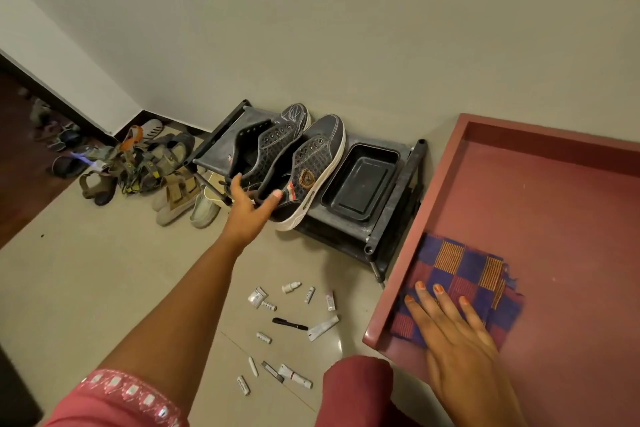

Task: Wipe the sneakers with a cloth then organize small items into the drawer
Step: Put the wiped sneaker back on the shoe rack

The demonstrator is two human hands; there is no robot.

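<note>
floor (104, 288) — beige tile | wall (346, 28) — plain | drawer (554, 201) — red

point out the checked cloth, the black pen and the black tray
checked cloth (460, 274): head view, on its blue and orange squares, in the drawer
black pen (289, 323): head view, mid-barrel, on the floor
black tray (362, 182): head view, on its inner bottom, on the rack

A pink sleeve (128, 395) with a pale embroidered cuff covers the left upper arm. The fingernails (438, 288) on the right hand carry orange polish.
</note>
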